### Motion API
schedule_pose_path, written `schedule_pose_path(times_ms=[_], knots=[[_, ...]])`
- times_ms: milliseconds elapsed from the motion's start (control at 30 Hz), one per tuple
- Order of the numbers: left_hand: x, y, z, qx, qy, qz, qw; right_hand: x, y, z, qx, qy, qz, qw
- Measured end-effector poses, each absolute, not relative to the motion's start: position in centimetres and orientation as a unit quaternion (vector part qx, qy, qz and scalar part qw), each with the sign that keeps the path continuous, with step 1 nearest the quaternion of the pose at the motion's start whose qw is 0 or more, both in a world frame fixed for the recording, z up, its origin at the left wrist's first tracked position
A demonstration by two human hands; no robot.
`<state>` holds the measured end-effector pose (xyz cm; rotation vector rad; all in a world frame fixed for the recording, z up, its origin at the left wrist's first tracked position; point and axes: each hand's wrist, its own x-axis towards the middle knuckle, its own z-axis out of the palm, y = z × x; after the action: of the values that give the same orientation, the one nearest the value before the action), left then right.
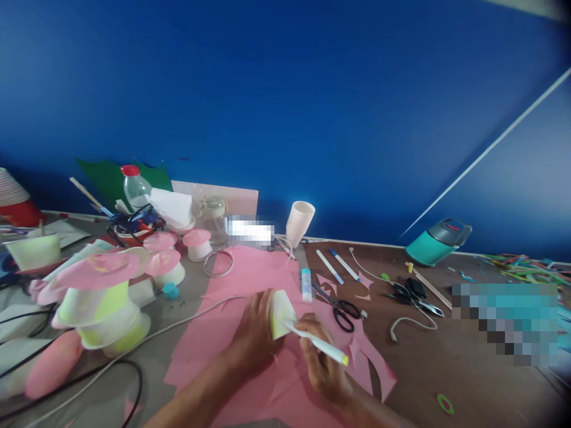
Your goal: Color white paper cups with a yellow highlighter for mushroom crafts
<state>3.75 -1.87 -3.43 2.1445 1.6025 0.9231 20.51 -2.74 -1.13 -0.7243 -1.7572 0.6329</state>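
Observation:
My left hand (253, 324) is closed around the side of a small white paper cup (282, 306), which lies tilted over the pink paper (250, 273). Part of the cup's wall is coloured yellow-green. In my right hand (325, 365) is a white felt-tip marker (328, 348) with a yellow end, its tip meeting the cup's side. A glue stick (306, 288) with a blue cap and black-handled scissors (343, 312) lie just beyond my right hand.
Pink-topped paper cups (100, 303) crowd the left, with a pale cable (178, 324) running past them. A white cup (298, 223) stands near the blue wall (285, 107). Two markers (343, 264), pliers (430, 308) and a teal flask (430, 244) lie to the right.

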Motion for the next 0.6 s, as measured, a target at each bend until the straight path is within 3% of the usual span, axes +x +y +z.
schedule_pose_path(times_ms=[333,600], knots=[[3.7,-1.7,-4.7,0.76,0.559,0.312,0.113,21.2,-2.8,-3.3,-0.35,-0.716,0.299,0.524],[3.5,-1.7,-6.5,0.756,0.572,0.312,0.066,20.6,-2.1,-1.8,-0.34,-0.718,0.265,0.547]])
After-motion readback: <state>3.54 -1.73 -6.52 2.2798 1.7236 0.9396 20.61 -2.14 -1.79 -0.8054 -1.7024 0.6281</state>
